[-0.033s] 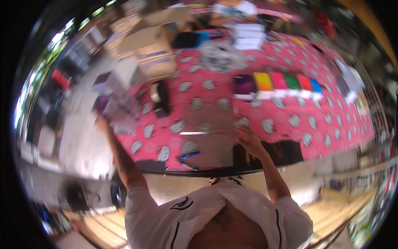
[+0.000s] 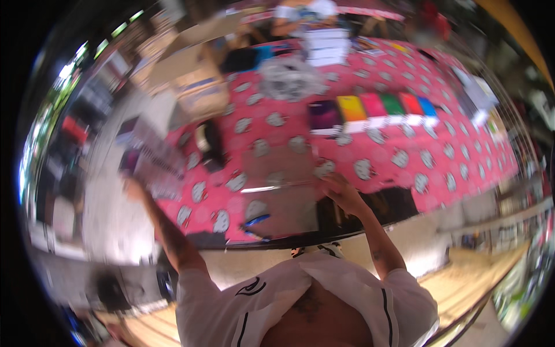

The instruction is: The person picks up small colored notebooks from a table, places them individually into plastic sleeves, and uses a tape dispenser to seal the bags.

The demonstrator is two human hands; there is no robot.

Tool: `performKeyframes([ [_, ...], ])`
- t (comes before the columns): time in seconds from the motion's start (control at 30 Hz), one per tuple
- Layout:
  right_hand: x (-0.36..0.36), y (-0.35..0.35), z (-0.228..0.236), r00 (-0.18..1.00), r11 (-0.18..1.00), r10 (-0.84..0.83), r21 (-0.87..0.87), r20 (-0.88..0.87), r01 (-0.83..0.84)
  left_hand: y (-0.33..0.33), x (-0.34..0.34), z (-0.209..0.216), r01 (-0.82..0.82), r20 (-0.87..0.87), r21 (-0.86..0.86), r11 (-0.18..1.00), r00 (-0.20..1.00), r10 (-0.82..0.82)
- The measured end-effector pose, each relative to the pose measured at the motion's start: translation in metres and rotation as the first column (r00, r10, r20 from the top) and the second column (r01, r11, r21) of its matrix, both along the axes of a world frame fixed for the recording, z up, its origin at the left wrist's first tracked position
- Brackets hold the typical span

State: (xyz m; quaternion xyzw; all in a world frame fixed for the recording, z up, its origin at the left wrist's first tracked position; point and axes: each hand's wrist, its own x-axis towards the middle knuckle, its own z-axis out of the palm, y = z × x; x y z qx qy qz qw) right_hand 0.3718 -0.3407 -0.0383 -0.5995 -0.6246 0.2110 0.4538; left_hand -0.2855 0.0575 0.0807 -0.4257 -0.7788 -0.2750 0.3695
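Note:
My left hand (image 2: 133, 189) reaches out at the left edge of the table, beside the near end of stacked purple and pale boxes (image 2: 153, 157). Blur smears its fingers, so a grip on a box cannot be made out. Over the middle of the table, my right hand (image 2: 341, 192) has its fingers apart and holds nothing visible. It is at the right side of a greyish see-through sheet (image 2: 283, 211), which has a bright streak across it. A blue-handled tool like pliers (image 2: 256, 222) lies by the sheet's lower left. Behind the sheet's left side sits a black tape dispenser (image 2: 210, 144).
A row of colourful boxes (image 2: 370, 111) stands on the pink patterned cloth (image 2: 399, 159). Crumpled clear plastic (image 2: 292, 78) and white papers (image 2: 325, 47) lie farther back, near another person (image 2: 306, 11). An open cardboard carton (image 2: 193, 84) is at the back left.
The whole scene has shifted slightly left in the view. Both hands stay in nearly the same places relative to the boxes and the sheet.

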Motion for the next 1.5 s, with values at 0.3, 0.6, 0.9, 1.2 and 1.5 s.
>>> performKeyframes([
  [0.3, 0.28, -0.094, -0.029, 0.648, 0.719, -0.672, 0.105, 0.358, 0.687, -0.224, 0.579, -0.055, 0.986, 0.445, 0.162, -0.028, -0.099, -0.89],
  [0.6, 0.523, -0.063, -0.037, 0.403, 0.662, -0.561, 0.099, 0.723, 0.743, -0.341, 0.996, -0.109, 0.882, 0.173, -0.176, -0.437, -0.409, -0.896],
  [0.9, 0.566, -0.061, -0.014, 0.572, 0.775, -0.577, 0.171, 0.583, 0.608, -0.323, 1.035, -0.089, 0.896, 0.055, -0.158, -0.416, -0.413, -0.909],
  [1.2, 0.551, -0.055, 0.06, 0.832, 0.832, -0.527, -0.098, 0.173, 0.547, -0.358, 0.868, -0.002, 0.955, 0.598, 0.13, -0.267, -0.291, -0.747],
  [1.5, 0.393, -0.085, -0.054, 0.972, 0.996, 0.088, -0.014, 0.218, -0.087, -0.393, 0.854, -0.144, 0.94, 0.55, -0.108, -0.324, -0.215, -0.807],
])
